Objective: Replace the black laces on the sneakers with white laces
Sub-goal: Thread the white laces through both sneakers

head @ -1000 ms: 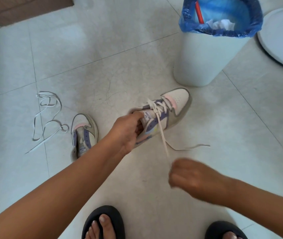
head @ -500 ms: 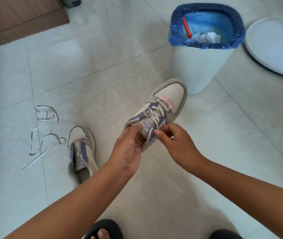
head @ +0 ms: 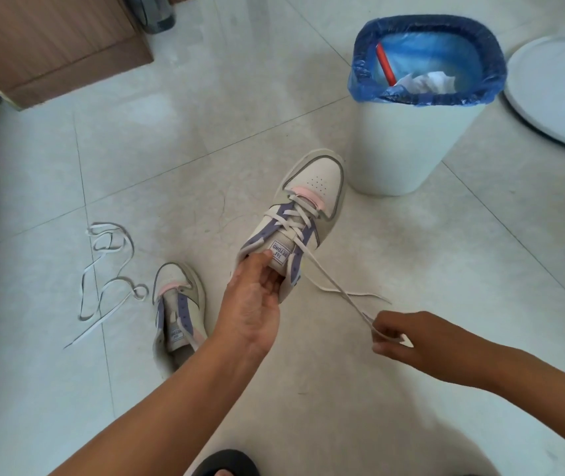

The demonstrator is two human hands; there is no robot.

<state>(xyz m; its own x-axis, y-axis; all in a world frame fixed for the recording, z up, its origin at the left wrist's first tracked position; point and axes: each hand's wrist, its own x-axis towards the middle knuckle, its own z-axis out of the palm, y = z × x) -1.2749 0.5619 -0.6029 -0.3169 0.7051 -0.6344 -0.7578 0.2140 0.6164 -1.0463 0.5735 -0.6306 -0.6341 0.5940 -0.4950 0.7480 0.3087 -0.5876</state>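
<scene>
My left hand (head: 253,304) grips the shoe (head: 300,214) at its tongue and collar, holding it raised, toe pointing away. My right hand (head: 408,338) pinches the white lace (head: 336,290), drawn taut from the upper eyelets toward me; the other end hangs loose between my hands. 1 shoe is laced most of the way. The 2nd shoe (head: 178,304) lies on the floor left of my left hand, no lace visible in it. A spare lace (head: 109,280) lies further left. Assessment: the lace is soft, flat and light, likely to twist; best held near its tip. The shoe is light and fairly stiff at the collar.
</scene>
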